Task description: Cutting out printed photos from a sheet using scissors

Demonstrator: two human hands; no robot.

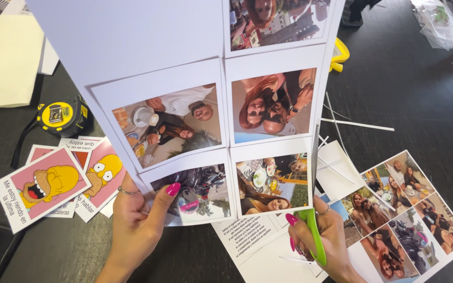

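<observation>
Running up the right margin of a printed photo sheet [211, 120], scissors [314, 199] point away from the person, gripped in the right hand [321, 236] just below; the left hand [137, 215] pinches the sheet's lower edge, holding it above the dark bench [410, 94].

Yellow tape measure [61, 116], cartoon cards [43, 187], paper strips [357, 124]

A dark, matte black table [410, 89] fills the view under soft, even light
</observation>
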